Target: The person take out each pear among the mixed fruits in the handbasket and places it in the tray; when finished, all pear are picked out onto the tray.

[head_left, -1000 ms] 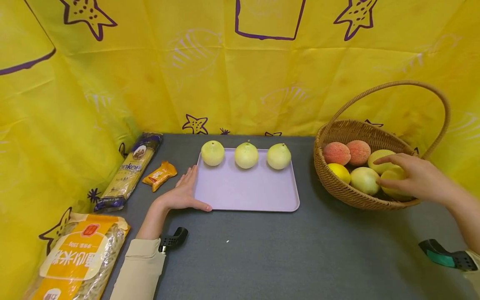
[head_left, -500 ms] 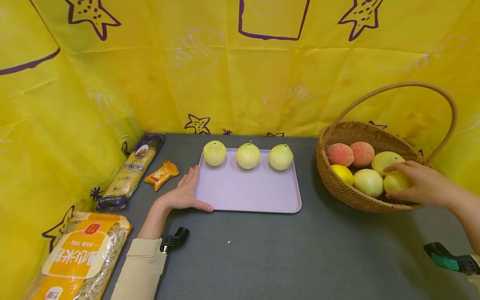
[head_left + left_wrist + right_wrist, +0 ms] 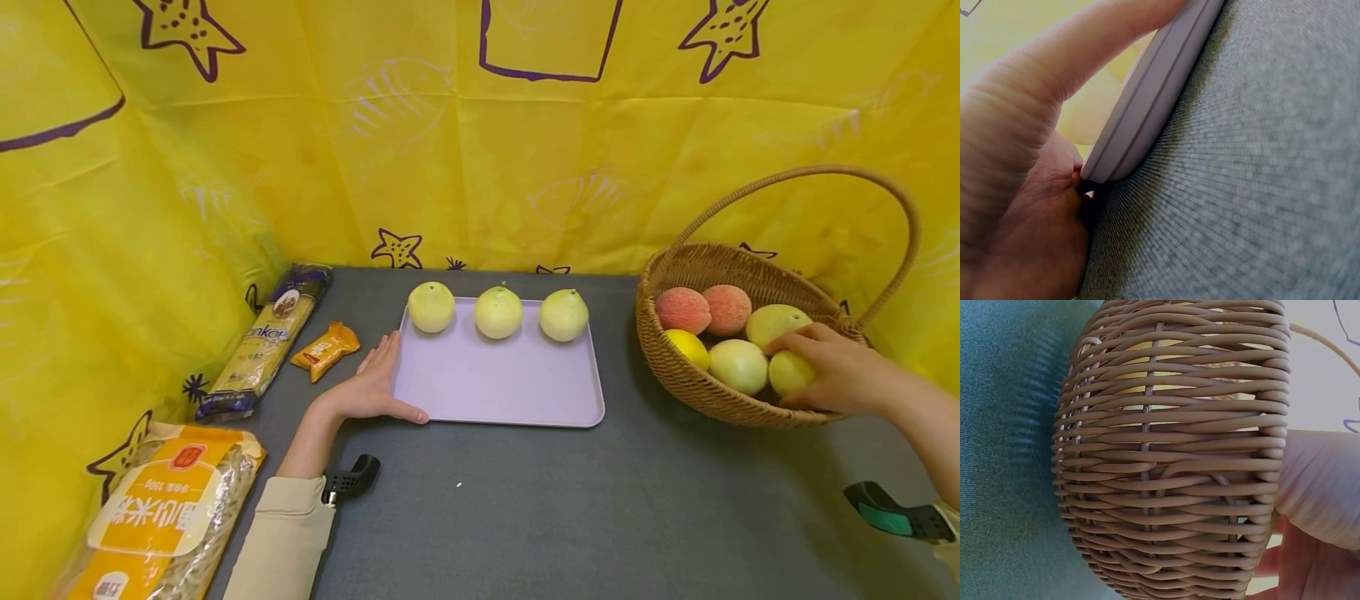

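Observation:
In the basket at the right, my right hand (image 3: 847,371) grips a yellow-green pear (image 3: 790,372), its fingers and thumb round the fruit. The palm and part of the pear's far side are hidden. The wicker basket (image 3: 693,392) also holds two peaches (image 3: 683,311), a yellow lemon (image 3: 686,348), a pale pear (image 3: 738,367) and another yellow-green pear (image 3: 772,323). My left hand (image 3: 367,390) rests with straight fingers along the left edge of a lilac tray (image 3: 498,383), thumb at its near left corner. Three pears (image 3: 498,313) stand in a row along the tray's back.
Left of the tray lie an orange snack packet (image 3: 326,352), a long noodle packet (image 3: 266,342) and a large orange-and-clear bag (image 3: 161,512). The basket's tall handle (image 3: 817,171) arches over its fruit. A yellow patterned cloth (image 3: 420,167) hangs behind the grey table (image 3: 540,508).
My right hand has come down onto the front right pear in the basket and its fingers have closed round it. The left hand stays at the tray; the whole view has shifted slightly.

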The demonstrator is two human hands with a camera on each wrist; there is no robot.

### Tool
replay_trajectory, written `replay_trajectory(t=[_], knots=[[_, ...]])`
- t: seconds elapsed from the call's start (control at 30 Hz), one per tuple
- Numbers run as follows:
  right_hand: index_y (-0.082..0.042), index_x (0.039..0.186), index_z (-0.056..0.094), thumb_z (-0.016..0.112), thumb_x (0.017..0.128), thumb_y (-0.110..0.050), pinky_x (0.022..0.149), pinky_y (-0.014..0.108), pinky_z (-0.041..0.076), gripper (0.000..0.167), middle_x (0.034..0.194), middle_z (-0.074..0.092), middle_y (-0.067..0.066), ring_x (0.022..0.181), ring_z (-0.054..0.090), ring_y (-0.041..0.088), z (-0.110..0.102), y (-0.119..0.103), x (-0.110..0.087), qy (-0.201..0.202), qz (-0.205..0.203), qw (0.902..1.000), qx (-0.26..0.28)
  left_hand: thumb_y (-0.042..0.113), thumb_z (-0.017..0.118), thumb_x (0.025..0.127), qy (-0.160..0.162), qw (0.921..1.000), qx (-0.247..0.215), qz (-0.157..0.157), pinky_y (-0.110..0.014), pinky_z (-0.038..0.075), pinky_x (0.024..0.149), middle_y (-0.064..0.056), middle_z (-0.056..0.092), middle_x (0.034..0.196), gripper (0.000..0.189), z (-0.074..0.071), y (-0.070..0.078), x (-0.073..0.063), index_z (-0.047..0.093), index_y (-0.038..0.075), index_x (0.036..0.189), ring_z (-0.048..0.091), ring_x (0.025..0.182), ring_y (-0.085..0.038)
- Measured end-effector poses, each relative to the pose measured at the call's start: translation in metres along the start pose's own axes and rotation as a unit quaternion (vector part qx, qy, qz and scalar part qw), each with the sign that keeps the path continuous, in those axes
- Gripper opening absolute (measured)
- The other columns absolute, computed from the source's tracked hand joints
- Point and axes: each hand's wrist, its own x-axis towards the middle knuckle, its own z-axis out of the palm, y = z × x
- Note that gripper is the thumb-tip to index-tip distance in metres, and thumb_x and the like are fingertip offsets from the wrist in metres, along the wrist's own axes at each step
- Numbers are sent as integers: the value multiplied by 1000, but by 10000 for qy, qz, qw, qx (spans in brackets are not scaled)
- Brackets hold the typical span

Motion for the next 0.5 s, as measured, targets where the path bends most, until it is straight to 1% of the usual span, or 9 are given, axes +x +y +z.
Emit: replay_trajectory(t=[0.1, 0.23, 0.3, 0.37, 0.5], knots=[[-1, 112, 62, 90, 64, -21, 71, 51, 41, 60, 113, 52, 31, 100, 52, 44, 1, 0, -1, 162, -167, 9997, -59, 57, 84, 65, 4, 10000, -1, 15, -57, -3, 115, -29, -11, 158, 142, 0, 0, 1, -11, -7, 151, -10, 146, -40], [-5, 107, 65, 91, 59, -20, 65, 42, 40, 57, 106, 58, 24, 94, 56, 38, 1, -3, -2, 542, -439, 9974, -189, 57, 83, 66, -15, 10000, 8, 39, -57, -4, 115, -29, -12, 158, 142, 1, 0, 1, -12, -6, 151, -10, 146, -40], [-6, 106, 65, 91, 58, -20, 63, 40, 40, 57, 103, 60, 23, 90, 57, 36, -1, -5, -3, 690, -546, 9959, -216, 58, 83, 66, -23, 10000, 32, 17, -55, -4, 115, -28, -12, 158, 142, 1, 0, 1, -12, -6, 151, -10, 146, -38], [-5, 107, 65, 91, 58, -20, 63, 40, 41, 58, 102, 61, 21, 88, 58, 35, -3, -8, -4, 821, -598, 9946, -226, 56, 83, 67, -18, 10000, 18, 19, -56, -4, 115, -28, -12, 158, 141, 0, 0, 1, -11, -6, 151, -10, 146, -39], [-2, 114, 62, 90, 61, -21, 60, 37, 40, 63, 102, 62, 22, 80, 57, 28, -9, -18, -3, 910, -580, 9940, -146, 55, 83, 67, -19, 10000, 29, -19, -55, -4, 115, -27, -12, 158, 141, 0, 0, 1, -11, -6, 151, -10, 146, -38]])
